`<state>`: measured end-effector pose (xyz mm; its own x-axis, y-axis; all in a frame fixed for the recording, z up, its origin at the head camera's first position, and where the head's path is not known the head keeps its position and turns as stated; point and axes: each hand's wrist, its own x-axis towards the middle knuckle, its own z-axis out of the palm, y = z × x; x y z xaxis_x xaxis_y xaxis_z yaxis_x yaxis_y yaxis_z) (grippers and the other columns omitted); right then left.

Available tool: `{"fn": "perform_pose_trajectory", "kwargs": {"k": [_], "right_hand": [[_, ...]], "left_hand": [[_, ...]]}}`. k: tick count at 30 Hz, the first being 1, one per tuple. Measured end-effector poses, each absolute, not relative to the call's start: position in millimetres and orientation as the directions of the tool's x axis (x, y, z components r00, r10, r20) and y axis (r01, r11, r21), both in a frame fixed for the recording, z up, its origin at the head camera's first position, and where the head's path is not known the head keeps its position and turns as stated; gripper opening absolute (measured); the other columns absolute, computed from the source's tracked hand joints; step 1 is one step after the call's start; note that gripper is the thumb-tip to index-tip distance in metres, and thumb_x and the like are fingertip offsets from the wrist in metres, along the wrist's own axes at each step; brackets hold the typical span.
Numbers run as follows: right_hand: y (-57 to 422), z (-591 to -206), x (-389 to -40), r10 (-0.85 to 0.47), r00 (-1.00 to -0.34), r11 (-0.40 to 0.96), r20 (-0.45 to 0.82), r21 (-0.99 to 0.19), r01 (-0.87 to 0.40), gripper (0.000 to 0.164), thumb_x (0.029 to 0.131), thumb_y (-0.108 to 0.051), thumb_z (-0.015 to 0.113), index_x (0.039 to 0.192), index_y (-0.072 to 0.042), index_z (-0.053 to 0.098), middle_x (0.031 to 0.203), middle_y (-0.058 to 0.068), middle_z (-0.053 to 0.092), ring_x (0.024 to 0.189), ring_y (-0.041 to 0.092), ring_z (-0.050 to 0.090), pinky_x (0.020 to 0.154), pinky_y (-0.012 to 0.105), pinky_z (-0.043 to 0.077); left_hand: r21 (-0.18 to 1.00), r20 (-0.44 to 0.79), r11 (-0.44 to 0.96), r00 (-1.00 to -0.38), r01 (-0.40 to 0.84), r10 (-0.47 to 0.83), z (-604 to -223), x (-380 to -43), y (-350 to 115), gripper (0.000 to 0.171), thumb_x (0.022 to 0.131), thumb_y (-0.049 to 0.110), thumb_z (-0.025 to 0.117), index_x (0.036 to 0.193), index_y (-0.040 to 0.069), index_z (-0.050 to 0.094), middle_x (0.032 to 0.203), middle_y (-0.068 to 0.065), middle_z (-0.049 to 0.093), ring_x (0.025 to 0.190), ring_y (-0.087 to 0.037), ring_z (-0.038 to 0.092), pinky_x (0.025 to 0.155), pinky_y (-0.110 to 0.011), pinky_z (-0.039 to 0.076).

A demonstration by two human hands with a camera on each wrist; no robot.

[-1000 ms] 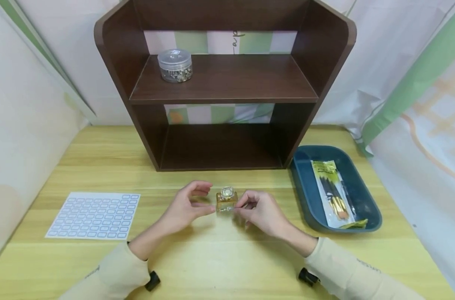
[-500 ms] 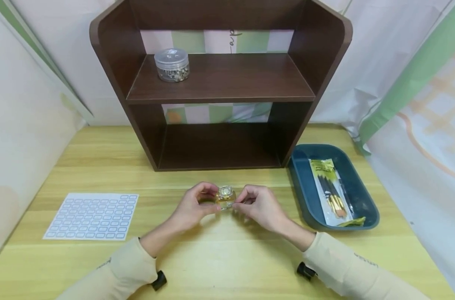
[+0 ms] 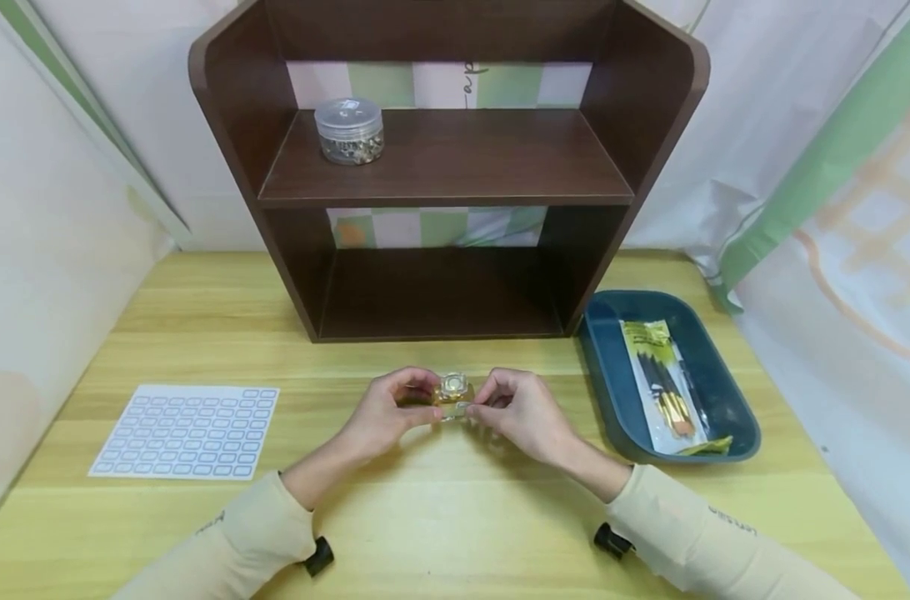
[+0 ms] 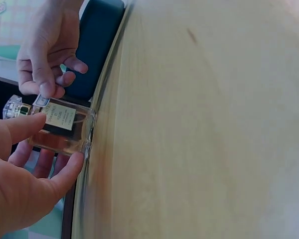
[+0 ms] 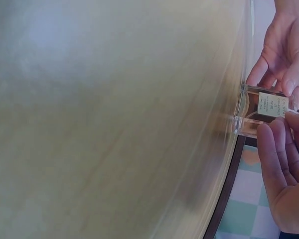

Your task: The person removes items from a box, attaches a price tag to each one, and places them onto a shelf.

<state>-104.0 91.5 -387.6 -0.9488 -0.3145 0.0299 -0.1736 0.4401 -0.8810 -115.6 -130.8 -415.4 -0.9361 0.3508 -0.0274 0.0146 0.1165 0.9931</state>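
At the left of the table (image 3: 425, 533), a label sheet (image 3: 185, 432) lies flat. Nearer the middle, the left hand (image 3: 383, 412) — its fingers wider a second ago — now grips the upright bottle (image 4: 74, 133), likely steadying it for the small label (image 4: 42, 101) that the right hand (image 3: 526, 417) pinches at its front.

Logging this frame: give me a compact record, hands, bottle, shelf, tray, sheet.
left hand: holds glass bottle
right hand: pinches small label at bottle's front
bottle: upright, stopper on
shelf: lidded jar on upper board, left end
tray: holds packaged brushes
label sheet: flat on table, left of hands
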Motion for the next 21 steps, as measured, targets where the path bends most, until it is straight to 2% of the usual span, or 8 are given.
{"fn": "perform_pose_trajectory", "kwargs": {"k": [10, 15, 21], "right_hand": [[93, -391, -106, -0.314, -0.948, 0.45, 0.057, -0.87, -0.202, 0.018, 0.084, -0.002, 0.08, 0.08, -0.007, 0.063, 0.075, 0.002, 0.069, 0.061, 0.029, 0.065, 0.048, 0.026, 0.052], [95, -393, -106, -0.323, -0.945, 0.458, 0.056, -0.864, -0.207, 0.02, 0.084, -0.003, 0.081, 0.079, -0.007, 0.062, 0.074, 0.003, 0.069, 0.06, 0.029, 0.065, 0.048, 0.026, 0.051], [103, -390, -105, -0.317, -0.947, 0.489, 0.047, -0.848, -0.206, 0.02, 0.085, -0.004, 0.08, 0.079, -0.009, 0.062, 0.072, 0.002, 0.066, 0.059, 0.021, 0.063, 0.05, 0.025, 0.05]], "left_hand": [[0.994, -0.028, 0.11, -0.934, 0.012, 0.356, -419, -116, -132, 0.036, 0.082, -0.002, 0.078, 0.116, 0.001, 0.067, 0.109, -0.011, 0.068, 0.103, -0.028, 0.065, 0.091, -0.035, 0.055], [0.995, -0.032, 0.098, -0.935, 0.003, 0.353, -421, -116, -132, 0.036, 0.082, -0.003, 0.078, 0.116, 0.001, 0.067, 0.109, -0.011, 0.068, 0.103, -0.028, 0.064, 0.091, -0.036, 0.055], [0.996, -0.032, 0.085, -0.937, -0.002, 0.347, -421, -115, -132, 0.036, 0.082, -0.003, 0.078, 0.116, 0.0, 0.066, 0.11, -0.012, 0.068, 0.103, -0.028, 0.064, 0.091, -0.036, 0.055]]}}
